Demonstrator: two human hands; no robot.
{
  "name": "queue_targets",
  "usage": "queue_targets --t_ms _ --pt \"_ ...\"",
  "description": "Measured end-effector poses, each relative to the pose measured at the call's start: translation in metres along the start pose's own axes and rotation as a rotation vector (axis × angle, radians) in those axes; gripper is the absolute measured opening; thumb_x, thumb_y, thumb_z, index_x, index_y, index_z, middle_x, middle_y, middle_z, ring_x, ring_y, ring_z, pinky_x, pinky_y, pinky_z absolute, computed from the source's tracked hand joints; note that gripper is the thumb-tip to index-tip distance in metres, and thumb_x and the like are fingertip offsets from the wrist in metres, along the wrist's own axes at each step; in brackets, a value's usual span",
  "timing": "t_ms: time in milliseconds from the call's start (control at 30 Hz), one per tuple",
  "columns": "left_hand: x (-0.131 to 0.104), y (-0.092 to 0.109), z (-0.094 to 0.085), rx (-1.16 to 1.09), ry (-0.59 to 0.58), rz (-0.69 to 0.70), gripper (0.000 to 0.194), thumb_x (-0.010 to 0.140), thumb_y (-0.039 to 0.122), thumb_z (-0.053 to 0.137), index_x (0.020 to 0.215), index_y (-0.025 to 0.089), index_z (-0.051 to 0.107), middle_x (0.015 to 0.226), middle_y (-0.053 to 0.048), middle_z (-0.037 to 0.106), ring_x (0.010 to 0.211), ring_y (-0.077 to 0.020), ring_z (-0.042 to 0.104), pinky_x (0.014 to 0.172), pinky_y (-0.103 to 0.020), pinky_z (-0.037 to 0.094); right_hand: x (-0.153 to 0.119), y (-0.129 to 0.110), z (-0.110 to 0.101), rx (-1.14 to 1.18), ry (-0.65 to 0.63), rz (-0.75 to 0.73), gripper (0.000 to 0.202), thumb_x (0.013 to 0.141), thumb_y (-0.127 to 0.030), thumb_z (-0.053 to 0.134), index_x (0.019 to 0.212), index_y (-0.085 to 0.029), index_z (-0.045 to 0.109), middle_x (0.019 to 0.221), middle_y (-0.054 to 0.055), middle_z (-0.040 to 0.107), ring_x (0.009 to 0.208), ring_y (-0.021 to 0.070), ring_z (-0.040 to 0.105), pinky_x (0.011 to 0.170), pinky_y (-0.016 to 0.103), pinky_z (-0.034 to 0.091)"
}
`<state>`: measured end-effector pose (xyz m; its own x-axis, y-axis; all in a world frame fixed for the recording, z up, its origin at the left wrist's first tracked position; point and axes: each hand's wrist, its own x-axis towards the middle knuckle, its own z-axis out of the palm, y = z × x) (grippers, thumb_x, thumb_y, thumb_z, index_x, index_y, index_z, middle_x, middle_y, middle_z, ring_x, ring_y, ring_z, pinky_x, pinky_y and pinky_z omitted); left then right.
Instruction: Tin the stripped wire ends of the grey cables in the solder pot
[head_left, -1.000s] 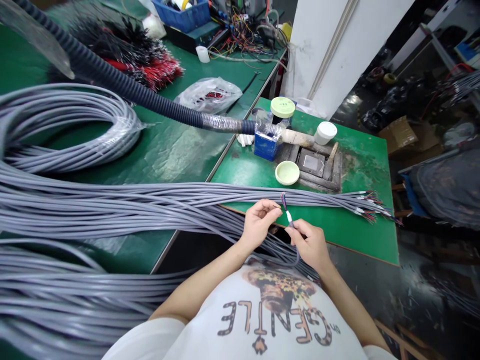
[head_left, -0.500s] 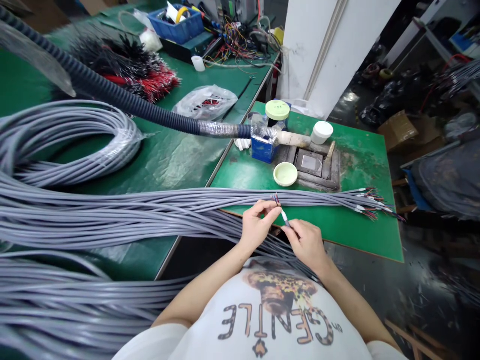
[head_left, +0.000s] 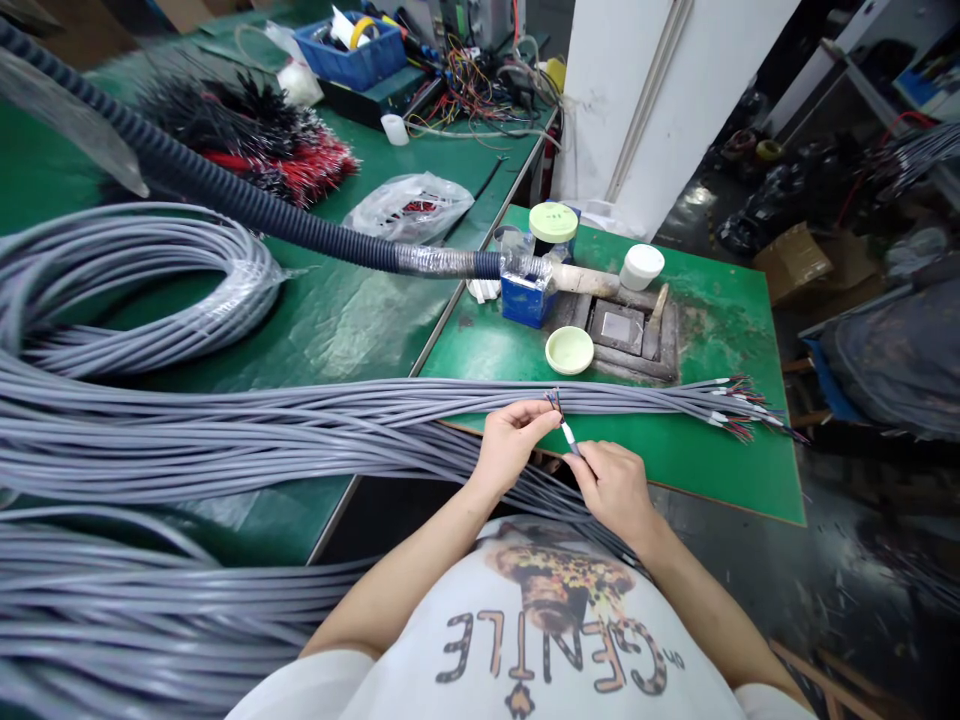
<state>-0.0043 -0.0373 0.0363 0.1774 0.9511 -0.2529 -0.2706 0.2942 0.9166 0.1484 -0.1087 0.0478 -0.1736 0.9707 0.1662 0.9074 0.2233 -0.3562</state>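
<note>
My left hand (head_left: 511, 440) pinches the thin coloured wires (head_left: 556, 402) that fan out of a grey cable's end. Just below, my right hand (head_left: 613, 485) is closed around that grey cable (head_left: 571, 443), behind its white sleeve. Both hands are over the near edge of the green board, in front of a long bundle of grey cables (head_left: 622, 398). The bundle's stripped ends (head_left: 739, 408), with white sleeves and coloured wires, lie at the board's right side.
A pale green dish (head_left: 570, 350), a white-lidded tub (head_left: 641, 266), a blue box (head_left: 525, 298) and a soldering pot (head_left: 621, 328) stand beyond the bundle. A dark ribbed hose (head_left: 315, 235) crosses from the upper left. Coiled grey cable (head_left: 247, 300) lies left.
The fingers of my left hand have shifted slightly on the wires, which now stand a little more spread above the fingertips. My right hand has hardly moved.
</note>
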Motion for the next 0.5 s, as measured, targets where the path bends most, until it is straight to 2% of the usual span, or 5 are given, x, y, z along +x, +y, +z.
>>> queue_targets --t_ms 233,433,500 --pt "0.004 0.011 -0.001 0.271 -0.097 0.176 0.018 0.071 0.029 0.074 0.066 0.013 0.066 0.065 0.000 0.062 0.065 -0.0105 0.054 0.064 -0.022 0.043 0.002 0.002 -0.003 -0.026 -0.004 -0.034 0.035 0.096 -0.032 0.045 0.066 -0.018 0.057 0.057 0.002 0.055 0.056 0.0136 0.050 0.060 0.029 0.030" --pt "0.006 0.004 0.002 0.396 -0.131 0.243 0.019 0.074 0.032 0.072 0.076 0.014 0.067 0.063 0.002 0.057 0.055 -0.0081 0.045 0.056 -0.021 0.039 -0.002 0.007 -0.006 0.022 -0.054 -0.001 0.035 0.095 -0.032 0.046 0.065 -0.018 0.055 0.057 0.002 0.055 0.057 0.0140 0.050 0.060 0.028 0.030" --pt "0.005 0.003 0.001 0.451 -0.135 0.332 0.019 0.076 0.033 0.071 0.076 0.014 0.068 0.064 0.001 0.059 0.057 -0.0091 0.046 0.056 -0.022 0.040 -0.004 0.009 -0.009 0.109 -0.077 0.036 0.034 0.094 -0.032 0.046 0.066 -0.018 0.057 0.059 0.003 0.056 0.059 0.0146 0.051 0.061 0.028 0.031"
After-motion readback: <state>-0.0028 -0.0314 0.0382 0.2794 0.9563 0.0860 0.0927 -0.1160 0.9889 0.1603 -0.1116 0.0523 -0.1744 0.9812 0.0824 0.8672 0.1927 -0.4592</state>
